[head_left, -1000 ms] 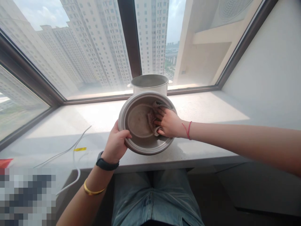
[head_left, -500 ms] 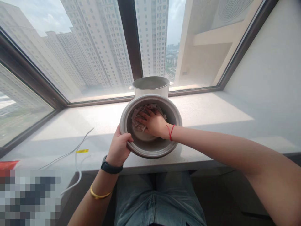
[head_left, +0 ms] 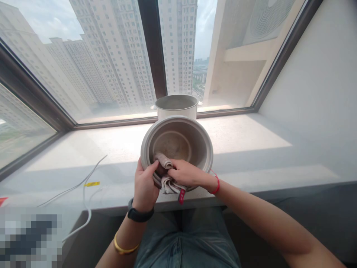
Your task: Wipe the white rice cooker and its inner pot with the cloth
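A grey metal pot (head_left: 205, 156) with a wide rim is tilted toward me at the front of the white sill, and its inside and round bottom show. My left hand (head_left: 146, 182) grips the rim at the lower left, thumb over the inside edge and against a checked cloth (head_left: 170, 185). With fingers closed, my right hand (head_left: 186, 173) holds that cloth at the near rim. Part of the cloth lies inside the pot; the rest hangs folded over the rim, with a red tag showing. The fingers under the pot are hidden.
Behind stands a white pot (head_left: 177, 108) with side handles, close to the window frame (head_left: 160, 78). A white cable (head_left: 87, 208) with a yellow label (head_left: 92, 184) lies on the sill (head_left: 240, 149) to the left. A blurred-out patch covers the lower left corner.
My right hand has come from the pot's bottom down to the near rim, bringing the cloth, which was spread flat under its open fingers and is now bunched. My left hand still holds the rim.
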{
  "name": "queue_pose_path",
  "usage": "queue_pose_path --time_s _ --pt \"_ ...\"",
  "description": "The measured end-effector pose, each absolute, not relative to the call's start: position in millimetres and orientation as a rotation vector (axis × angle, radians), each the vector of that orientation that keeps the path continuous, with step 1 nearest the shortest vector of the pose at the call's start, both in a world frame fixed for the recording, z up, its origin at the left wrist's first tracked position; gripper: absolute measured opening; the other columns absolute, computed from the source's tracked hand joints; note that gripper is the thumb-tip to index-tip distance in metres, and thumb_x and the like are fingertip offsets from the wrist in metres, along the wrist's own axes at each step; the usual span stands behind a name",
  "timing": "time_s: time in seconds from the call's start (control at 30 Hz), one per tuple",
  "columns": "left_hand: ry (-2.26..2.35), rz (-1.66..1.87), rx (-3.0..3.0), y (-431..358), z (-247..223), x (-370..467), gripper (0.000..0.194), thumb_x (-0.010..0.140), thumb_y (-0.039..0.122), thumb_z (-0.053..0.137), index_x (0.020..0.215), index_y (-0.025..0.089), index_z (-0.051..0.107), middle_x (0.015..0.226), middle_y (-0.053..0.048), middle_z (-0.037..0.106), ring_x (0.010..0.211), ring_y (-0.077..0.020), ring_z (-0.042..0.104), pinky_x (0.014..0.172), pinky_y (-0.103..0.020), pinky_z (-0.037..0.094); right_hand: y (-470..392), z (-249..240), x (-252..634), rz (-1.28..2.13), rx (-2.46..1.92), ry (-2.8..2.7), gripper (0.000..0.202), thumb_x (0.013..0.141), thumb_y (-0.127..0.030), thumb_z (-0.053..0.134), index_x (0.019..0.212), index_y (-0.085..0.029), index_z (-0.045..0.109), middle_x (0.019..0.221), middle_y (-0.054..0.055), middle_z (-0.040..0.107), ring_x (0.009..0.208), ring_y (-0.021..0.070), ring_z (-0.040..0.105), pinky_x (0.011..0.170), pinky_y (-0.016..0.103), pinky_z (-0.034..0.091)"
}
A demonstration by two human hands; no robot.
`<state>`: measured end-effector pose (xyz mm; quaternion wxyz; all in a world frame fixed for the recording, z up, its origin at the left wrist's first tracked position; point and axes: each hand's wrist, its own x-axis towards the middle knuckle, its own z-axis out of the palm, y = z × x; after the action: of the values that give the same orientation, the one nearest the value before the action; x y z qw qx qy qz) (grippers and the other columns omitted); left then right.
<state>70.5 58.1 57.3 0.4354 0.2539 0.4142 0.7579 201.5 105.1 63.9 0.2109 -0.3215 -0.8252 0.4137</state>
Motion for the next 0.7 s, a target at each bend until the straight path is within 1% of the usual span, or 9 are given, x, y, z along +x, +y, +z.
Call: queue_pose_path --time_s 0.1,0.17,0.27,0.37,0.43,0.47,0.6,0.67,0.7 --pt "0.944 1.880 0.610 50.8 55.3 79.1 0.042 0.071 0.043 0.083 0.104 0.019 0.068 0.101 -0.006 0.074 0.100 -0.0240 0.070 0.088 -0.032 0.056 95.5 57.1 180.3 1.377 -0.621 -1.828 0.049 0.097 -0.043 0.045 0.140 -0.020 0.053 0.133 0.008 0.063 0.124 0.0219 0.057 0.106 0.036 0.046" --pt "0.887 1.868 0.617 46.4 52.5 84.3 0.045 0.075 0.049 0.080 0.108 0.021 0.069 0.109 -0.008 0.073 0.110 -0.0250 0.067 0.094 -0.034 0.054 91.7 58.7 165.0 1.337 -0.534 -1.625 0.062 0.097 -0.050 0.048 0.152 -0.025 0.038 0.150 0.005 0.049 0.143 0.0194 0.038 0.119 0.037 0.031" --pt "0.871 1.862 0.617 42.0 47.9 89.9 0.044 0.078 0.047 0.078 0.114 0.023 0.068 0.115 -0.007 0.073 0.114 -0.0235 0.066 0.097 -0.033 0.053 95.6 71.0 147.6 1.160 -0.566 -1.423 0.073 0.097 -0.050 0.046 0.160 -0.027 0.016 0.165 0.001 0.021 0.154 0.0160 0.011 0.126 0.039 0.009" --pt "0.883 1.873 0.624 40.6 46.0 94.4 0.041 0.078 0.039 0.080 0.114 0.023 0.068 0.115 -0.007 0.073 0.112 -0.0232 0.067 0.094 -0.032 0.055 109.3 88.0 141.7 0.937 -0.715 -1.249 0.077 0.099 -0.045 0.040 0.161 -0.024 -0.001 0.168 0.002 0.001 0.154 0.0158 -0.002 0.125 0.043 0.002" --pt "0.885 1.879 0.636 41.0 45.3 98.8 0.038 0.077 0.033 0.080 0.112 0.023 0.069 0.114 -0.006 0.073 0.109 -0.0233 0.068 0.092 -0.032 0.056 119.3 98.8 144.4 0.785 -0.823 -1.140 0.077 0.099 -0.042 0.036 0.161 -0.021 -0.004 0.167 0.004 0.002 0.154 0.0173 -0.004 0.125 0.047 0.002" --pt "0.892 1.886 0.646 41.5 44.4 101.7 0.037 0.077 0.031 0.080 0.111 0.023 0.069 0.112 -0.005 0.074 0.106 -0.0230 0.069 0.091 -0.032 0.056 123.5 103.9 147.1 0.722 -0.868 -1.084 0.074 0.098 -0.041 0.034 0.161 -0.021 -0.001 0.167 0.005 0.007 0.154 0.0186 -0.003 0.125 0.049 0.004" --pt "0.935 1.952 0.720 43.0 34.4 116.7 0.034 0.075 0.022 0.078 0.108 0.024 0.070 0.104 -0.002 0.075 0.098 -0.0198 0.070 0.089 -0.030 0.056 133.0 121.3 159.3 0.582 -0.963 -0.886 0.059 0.101 -0.041 0.015 0.158 -0.027 0.024 0.157 0.007 0.033 0.154 0.0220 0.009 0.123 0.056 0.012" --pt "0.924 1.962 0.747 42.9 29.6 123.2 0.035 0.074 0.016 0.074 0.108 0.026 0.070 0.101 0.000 0.074 0.095 -0.0182 0.069 0.087 -0.028 0.056 132.7 126.0 162.3 0.578 -0.932 -0.866 0.059 0.102 -0.041 0.008 0.157 -0.028 0.027 0.156 0.006 0.035 0.153 0.0215 0.010 0.123 0.055 0.012" --pt "0.913 1.965 0.755 42.9 28.9 125.1 0.037 0.073 0.013 0.073 0.107 0.026 0.070 0.100 0.000 0.074 0.093 -0.0174 0.069 0.086 -0.027 0.056 131.0 126.6 162.6 0.584 -0.899 -0.869 0.059 0.102 -0.043 0.010 0.157 -0.027 0.025 0.156 0.007 0.034 0.153 0.0215 0.013 0.124 0.053 0.013"
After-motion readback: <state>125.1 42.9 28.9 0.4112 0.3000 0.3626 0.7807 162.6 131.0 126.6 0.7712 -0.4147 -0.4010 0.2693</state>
